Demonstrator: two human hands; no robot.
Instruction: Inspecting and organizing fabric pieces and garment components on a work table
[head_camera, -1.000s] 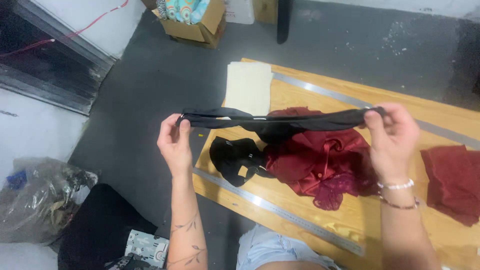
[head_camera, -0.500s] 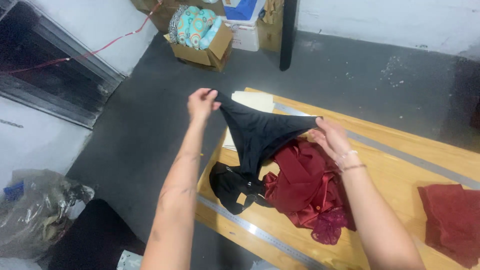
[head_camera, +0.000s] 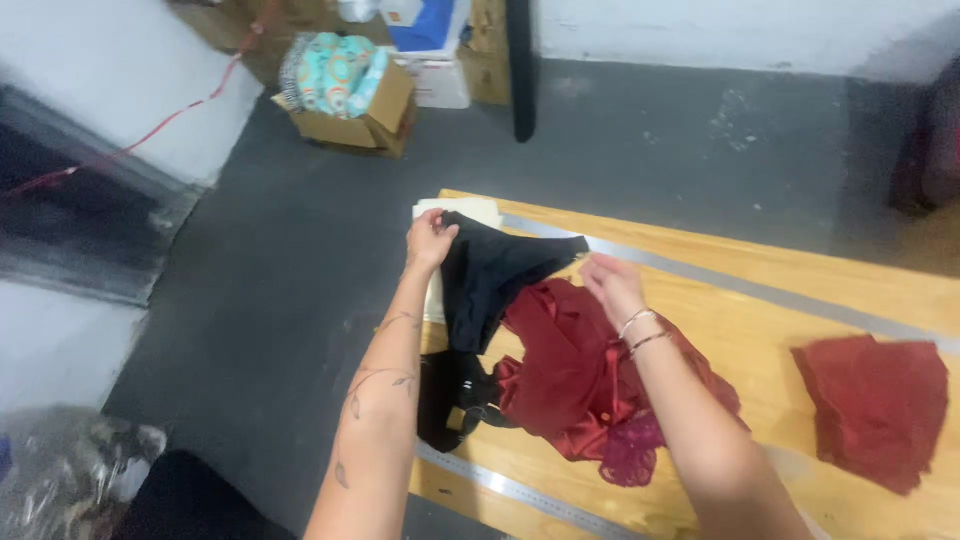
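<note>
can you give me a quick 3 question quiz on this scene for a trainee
1. True or false: the left hand grips a corner of the black garment.
2. Which lies apart at the right end of the wooden table? A) folded dark red cloth B) black garment C) cardboard box
3. What lies under the right hand and wrist?

Key
1. True.
2. A, the folded dark red cloth.
3. A heap of red satin and lace garments.
</note>
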